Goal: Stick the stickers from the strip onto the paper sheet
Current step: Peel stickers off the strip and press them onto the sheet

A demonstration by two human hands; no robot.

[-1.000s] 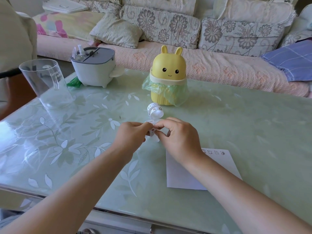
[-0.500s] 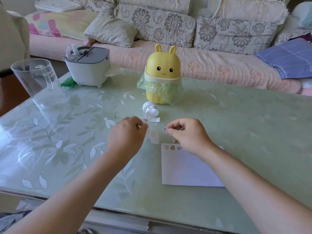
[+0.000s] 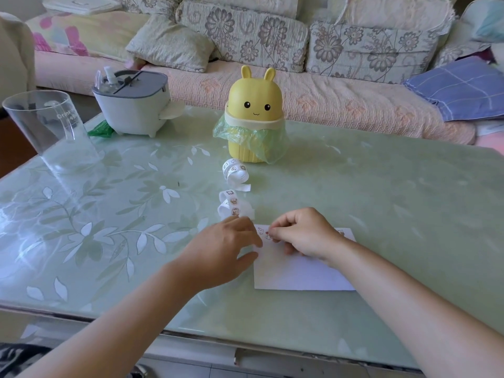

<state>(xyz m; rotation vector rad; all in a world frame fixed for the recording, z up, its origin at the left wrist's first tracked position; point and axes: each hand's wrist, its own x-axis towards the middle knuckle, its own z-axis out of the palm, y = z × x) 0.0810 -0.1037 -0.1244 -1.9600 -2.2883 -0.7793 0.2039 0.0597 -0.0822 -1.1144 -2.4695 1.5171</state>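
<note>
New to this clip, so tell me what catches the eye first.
The yellow bunny bin, lined with a green bag, stands mid-table. Nearer, the right hand pinches a sticker at the paper sheet's top left, and the left hand rests at the sheet's left edge. A curled strip lies just beyond the hands, another nearer the bin.

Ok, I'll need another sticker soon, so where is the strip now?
In the head view the curled strip lies mid-table, just beyond the left hand and in front of the yellow rabbit bin.
</note>
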